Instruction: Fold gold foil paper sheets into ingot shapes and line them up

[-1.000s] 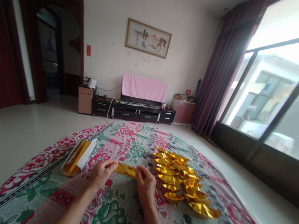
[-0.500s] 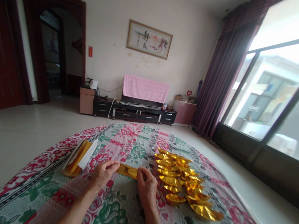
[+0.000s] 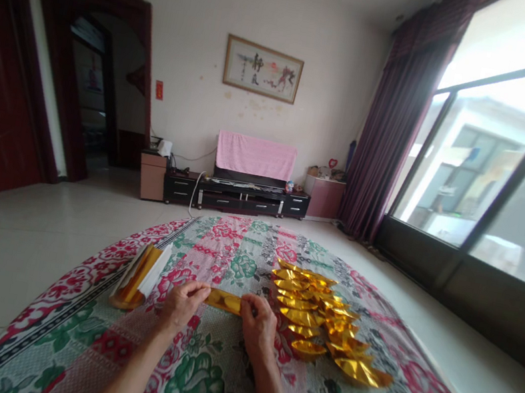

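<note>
A folded strip of gold foil paper (image 3: 224, 301) is stretched level between my two hands, above the flowered cloth. My left hand (image 3: 183, 304) pinches its left end between thumb and fingers. At the other end, my right hand (image 3: 259, 323) grips the strip the same way. To the right lie several folded gold paper ingots (image 3: 315, 301), laid in overlapping rows. On the left rests a stack of gold paper sheets (image 3: 144, 270), partly curled and with white backing showing.
A patterned tablecloth (image 3: 193, 387) covers the round table under my hands. Past its far edge stand a low black TV cabinet (image 3: 241, 201) and a screen draped with a pink cloth (image 3: 255, 155). A window (image 3: 491, 169) with a purple curtain (image 3: 391, 124) is at the right.
</note>
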`<state>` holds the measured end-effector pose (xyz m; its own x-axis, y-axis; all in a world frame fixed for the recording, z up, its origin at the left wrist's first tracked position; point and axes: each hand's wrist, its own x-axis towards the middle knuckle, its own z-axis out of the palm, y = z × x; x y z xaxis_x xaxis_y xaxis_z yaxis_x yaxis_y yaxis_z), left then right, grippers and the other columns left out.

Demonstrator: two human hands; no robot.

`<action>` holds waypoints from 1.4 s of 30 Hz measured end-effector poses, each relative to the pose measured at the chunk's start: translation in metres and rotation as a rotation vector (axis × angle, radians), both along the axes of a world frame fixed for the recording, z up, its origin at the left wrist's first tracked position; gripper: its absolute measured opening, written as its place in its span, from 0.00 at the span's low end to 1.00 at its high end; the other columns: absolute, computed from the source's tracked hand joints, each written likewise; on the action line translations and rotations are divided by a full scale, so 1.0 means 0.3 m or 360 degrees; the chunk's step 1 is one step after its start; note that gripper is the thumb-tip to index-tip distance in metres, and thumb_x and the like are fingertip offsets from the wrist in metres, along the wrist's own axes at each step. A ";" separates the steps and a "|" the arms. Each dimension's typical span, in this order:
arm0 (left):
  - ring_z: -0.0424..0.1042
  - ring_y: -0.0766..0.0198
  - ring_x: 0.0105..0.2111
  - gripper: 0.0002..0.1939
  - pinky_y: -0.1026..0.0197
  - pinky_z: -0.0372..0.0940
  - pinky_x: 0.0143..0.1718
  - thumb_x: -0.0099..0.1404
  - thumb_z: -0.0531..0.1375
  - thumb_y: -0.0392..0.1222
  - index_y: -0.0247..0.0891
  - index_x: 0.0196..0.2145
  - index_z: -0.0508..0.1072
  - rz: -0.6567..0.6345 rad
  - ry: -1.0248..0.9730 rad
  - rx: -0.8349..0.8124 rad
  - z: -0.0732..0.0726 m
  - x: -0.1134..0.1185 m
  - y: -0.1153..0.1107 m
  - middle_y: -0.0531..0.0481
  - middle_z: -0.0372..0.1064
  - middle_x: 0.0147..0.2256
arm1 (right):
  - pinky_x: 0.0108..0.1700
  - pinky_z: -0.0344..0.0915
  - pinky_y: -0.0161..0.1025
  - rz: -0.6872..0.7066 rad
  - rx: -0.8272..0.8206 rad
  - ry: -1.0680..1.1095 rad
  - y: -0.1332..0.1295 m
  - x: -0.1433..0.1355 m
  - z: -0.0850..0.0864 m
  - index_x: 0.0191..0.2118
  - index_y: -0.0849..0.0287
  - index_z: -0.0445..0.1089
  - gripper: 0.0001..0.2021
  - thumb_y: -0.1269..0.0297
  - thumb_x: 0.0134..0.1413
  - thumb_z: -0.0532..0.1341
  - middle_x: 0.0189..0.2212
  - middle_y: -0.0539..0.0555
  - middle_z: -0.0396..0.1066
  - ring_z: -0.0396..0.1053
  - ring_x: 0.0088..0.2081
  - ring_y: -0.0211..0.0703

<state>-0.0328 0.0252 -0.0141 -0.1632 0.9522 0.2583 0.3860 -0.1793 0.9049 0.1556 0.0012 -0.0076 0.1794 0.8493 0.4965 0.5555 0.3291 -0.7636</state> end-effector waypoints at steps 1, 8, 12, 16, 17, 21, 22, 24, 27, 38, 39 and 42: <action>0.72 0.62 0.32 0.13 0.65 0.64 0.34 0.54 0.56 0.48 0.39 0.31 0.76 0.0021 0.0073 0.0002 0.003 0.002 -0.003 0.51 0.75 0.29 | 0.38 0.61 0.31 -0.0007 -0.0017 -0.0029 0.001 0.000 -0.003 0.31 0.58 0.73 0.12 0.62 0.51 0.53 0.29 0.52 0.72 0.68 0.32 0.38; 0.69 0.64 0.33 0.10 0.64 0.60 0.37 0.57 0.55 0.41 0.40 0.31 0.77 0.0154 0.0688 0.0026 -0.005 0.025 -0.009 0.50 0.73 0.31 | 0.38 0.55 0.32 -0.0162 -0.0178 -0.0451 -0.005 -0.004 -0.007 0.30 0.55 0.74 0.11 0.67 0.51 0.54 0.28 0.51 0.71 0.65 0.34 0.40; 0.68 0.63 0.34 0.10 0.63 0.58 0.38 0.58 0.55 0.40 0.40 0.30 0.77 0.0160 0.0923 0.0008 0.004 0.041 -0.014 0.49 0.71 0.30 | 0.38 0.53 0.33 -0.0224 -0.0251 -0.0588 -0.013 -0.010 -0.001 0.29 0.53 0.74 0.10 0.68 0.52 0.54 0.28 0.51 0.70 0.63 0.34 0.40; 0.68 0.62 0.34 0.10 0.63 0.57 0.37 0.58 0.54 0.40 0.41 0.29 0.76 0.0207 0.1065 -0.0020 0.024 0.055 -0.023 0.49 0.70 0.30 | 0.38 0.51 0.34 -0.0256 -0.0303 -0.0672 -0.016 -0.016 0.000 0.29 0.53 0.74 0.10 0.68 0.52 0.55 0.29 0.52 0.69 0.62 0.35 0.40; 0.68 0.62 0.34 0.10 0.63 0.57 0.37 0.58 0.54 0.39 0.41 0.28 0.76 0.0211 0.1095 -0.0024 0.028 0.057 -0.024 0.48 0.70 0.30 | 0.39 0.51 0.34 -0.0262 -0.0309 -0.0680 -0.015 -0.017 0.000 0.29 0.53 0.74 0.10 0.68 0.52 0.55 0.29 0.52 0.69 0.62 0.35 0.41; 0.67 0.63 0.33 0.10 0.63 0.57 0.37 0.58 0.54 0.38 0.39 0.28 0.76 0.0194 0.1173 0.0000 0.035 0.060 -0.025 0.48 0.70 0.30 | 0.40 0.50 0.35 -0.0285 -0.0319 -0.0693 -0.016 -0.021 0.003 0.28 0.53 0.74 0.09 0.68 0.51 0.56 0.30 0.52 0.69 0.61 0.36 0.41; 0.67 0.63 0.33 0.10 0.63 0.57 0.37 0.58 0.54 0.38 0.39 0.28 0.75 0.0196 0.1178 0.0004 0.034 0.060 -0.024 0.48 0.70 0.30 | 0.40 0.50 0.36 -0.0287 -0.0323 -0.0696 -0.017 -0.021 0.005 0.28 0.53 0.74 0.09 0.68 0.51 0.56 0.30 0.52 0.69 0.61 0.36 0.41; 0.67 0.63 0.33 0.09 0.63 0.56 0.37 0.58 0.55 0.38 0.39 0.28 0.75 0.0204 0.1179 0.0011 0.030 0.059 -0.021 0.48 0.70 0.30 | 0.40 0.50 0.36 -0.0292 -0.0338 -0.0701 -0.018 -0.022 0.009 0.29 0.53 0.74 0.09 0.68 0.51 0.56 0.30 0.52 0.68 0.61 0.36 0.41; 0.67 0.63 0.33 0.08 0.63 0.57 0.36 0.58 0.55 0.38 0.39 0.27 0.75 0.0214 0.1181 0.0017 0.025 0.058 -0.019 0.48 0.70 0.29 | 0.41 0.50 0.37 -0.0293 -0.0356 -0.0716 -0.019 -0.022 0.014 0.29 0.52 0.73 0.10 0.67 0.52 0.55 0.30 0.52 0.68 0.61 0.36 0.42; 0.67 0.60 0.35 0.11 0.61 0.58 0.40 0.57 0.55 0.37 0.37 0.38 0.72 0.0237 0.1148 0.0024 0.031 0.068 -0.028 0.47 0.70 0.32 | 0.43 0.49 0.40 -0.0324 -0.0374 -0.0785 -0.016 -0.031 0.003 0.33 0.53 0.72 0.10 0.67 0.54 0.53 0.33 0.53 0.69 0.62 0.38 0.44; 0.67 0.60 0.36 0.12 0.61 0.58 0.40 0.57 0.55 0.37 0.37 0.39 0.71 0.0240 0.1131 0.0031 0.033 0.069 -0.031 0.47 0.69 0.33 | 0.43 0.49 0.40 -0.0332 -0.0362 -0.0781 -0.014 -0.032 -0.003 0.34 0.53 0.72 0.10 0.67 0.54 0.53 0.33 0.53 0.69 0.62 0.38 0.44; 0.67 0.60 0.37 0.11 0.61 0.58 0.41 0.57 0.56 0.37 0.38 0.39 0.70 0.0256 0.1111 0.0056 0.042 0.072 -0.043 0.47 0.68 0.34 | 0.44 0.49 0.40 -0.0345 -0.0332 -0.0781 -0.008 -0.034 -0.015 0.35 0.52 0.71 0.10 0.68 0.54 0.53 0.33 0.53 0.68 0.62 0.38 0.45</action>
<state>-0.0112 0.0122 -0.0013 -0.0861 0.9193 0.3839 0.8967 -0.0964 0.4320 0.1453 -0.0014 -0.0121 0.1510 0.9076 0.3917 0.8992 0.0384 -0.4357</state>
